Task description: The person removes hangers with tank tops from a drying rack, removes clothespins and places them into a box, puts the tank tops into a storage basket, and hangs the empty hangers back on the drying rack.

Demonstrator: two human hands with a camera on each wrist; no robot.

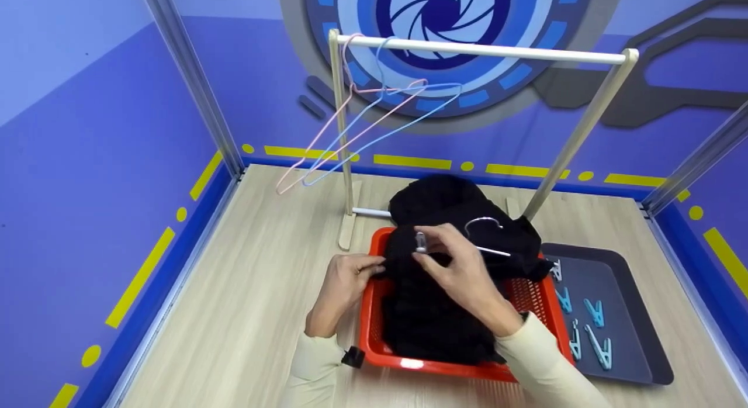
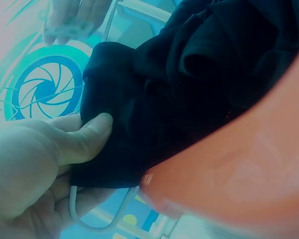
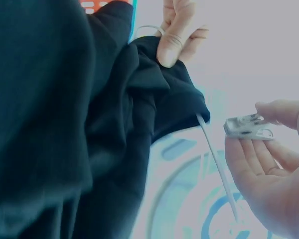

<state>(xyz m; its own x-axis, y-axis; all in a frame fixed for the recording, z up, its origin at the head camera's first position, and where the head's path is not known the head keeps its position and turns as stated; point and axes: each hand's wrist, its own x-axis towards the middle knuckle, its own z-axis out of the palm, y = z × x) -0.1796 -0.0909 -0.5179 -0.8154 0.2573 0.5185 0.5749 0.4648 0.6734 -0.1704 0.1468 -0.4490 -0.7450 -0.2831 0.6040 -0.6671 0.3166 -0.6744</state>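
Dark cloth, a black garment [image 1: 435, 320], fills much of the red basket and drapes over its far rim. My left hand [image 1: 345, 282] pinches the garment's edge at the basket's left side. In the left wrist view, the rounded end of a white hanger [image 2: 74, 209] pokes out of the cloth beneath that hand [image 2: 40, 164]. My right hand [image 1: 464, 273] holds a pale clothespin [image 1: 421, 242] between thumb and fingers above the garment. In the right wrist view, the clothespin [image 3: 249, 127] is apart from the cloth, beside the hanger's wire [image 3: 219, 172].
The red basket [image 1: 367, 326] stands in front of a wooden rack [image 1: 479, 48]. Pink [image 1: 318, 140] and blue [image 1: 383, 136] hangers hang at its left end. To the right, a dark tray [image 1: 628, 326] holds several clothespins [image 1: 599, 346].
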